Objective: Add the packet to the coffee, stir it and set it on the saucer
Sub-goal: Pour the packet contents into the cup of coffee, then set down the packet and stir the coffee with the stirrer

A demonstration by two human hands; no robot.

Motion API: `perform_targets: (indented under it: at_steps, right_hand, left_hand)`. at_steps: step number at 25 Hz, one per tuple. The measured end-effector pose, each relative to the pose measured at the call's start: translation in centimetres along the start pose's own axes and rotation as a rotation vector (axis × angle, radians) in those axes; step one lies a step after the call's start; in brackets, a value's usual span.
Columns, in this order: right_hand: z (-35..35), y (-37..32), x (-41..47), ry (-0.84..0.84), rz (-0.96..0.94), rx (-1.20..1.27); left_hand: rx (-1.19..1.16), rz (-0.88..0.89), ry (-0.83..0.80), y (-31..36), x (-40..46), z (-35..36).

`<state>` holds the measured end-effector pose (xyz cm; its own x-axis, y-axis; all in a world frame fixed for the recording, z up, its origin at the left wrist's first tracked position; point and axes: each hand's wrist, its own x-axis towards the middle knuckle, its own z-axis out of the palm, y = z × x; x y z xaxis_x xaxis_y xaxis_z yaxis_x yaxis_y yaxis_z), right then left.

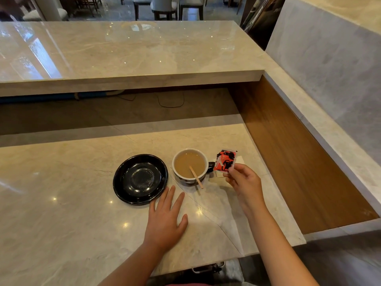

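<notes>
A cup of light brown coffee (190,165), white inside and dark outside, stands on the marble counter with a wooden stir stick (196,177) leaning in it. To its left lies an empty black saucer (123,188). My right hand (244,180) holds a red, black and white packet (224,161) upright by its lower corner, just right of the cup. My left hand (166,217) rests flat on the counter, fingers spread, its fingertips near the saucer's right edge.
The lower marble counter (61,203) ends at a wooden side panel (288,151) on the right. A raised marble bar top (123,50) runs across behind. A white napkin (240,161) lies under the packet, right of the cup. Chairs stand in the far background.
</notes>
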<state>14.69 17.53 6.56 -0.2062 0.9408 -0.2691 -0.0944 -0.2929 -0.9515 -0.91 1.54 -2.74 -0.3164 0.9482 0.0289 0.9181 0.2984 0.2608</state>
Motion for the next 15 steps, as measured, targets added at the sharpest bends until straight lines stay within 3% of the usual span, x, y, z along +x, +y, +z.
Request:
perform_targets:
  at_steps: [3, 5, 11, 15]
  right_hand:
    - [-1.7, -0.3, -0.2, 0.011, 0.007, 0.1]
    - [-3.5, -0.4, -0.3, 0.037, 0.01, 0.037]
    - [-8.7, 1.1, -0.1, 0.128, 0.074, -0.483]
    - [-9.7, 2.6, 0.0, 0.163, -0.021, -0.78]
  left_hand:
    - [-0.003, -0.005, -0.004, 0.0, 0.0, 0.0]
    - [-0.003, -0.007, -0.003, -0.1, 0.0, 0.0]
    - [-0.01, -0.027, -0.022, 0.0, 0.0, 0.0]
    - [0.006, -0.039, -0.056, 0.2, -0.1, -0.2]
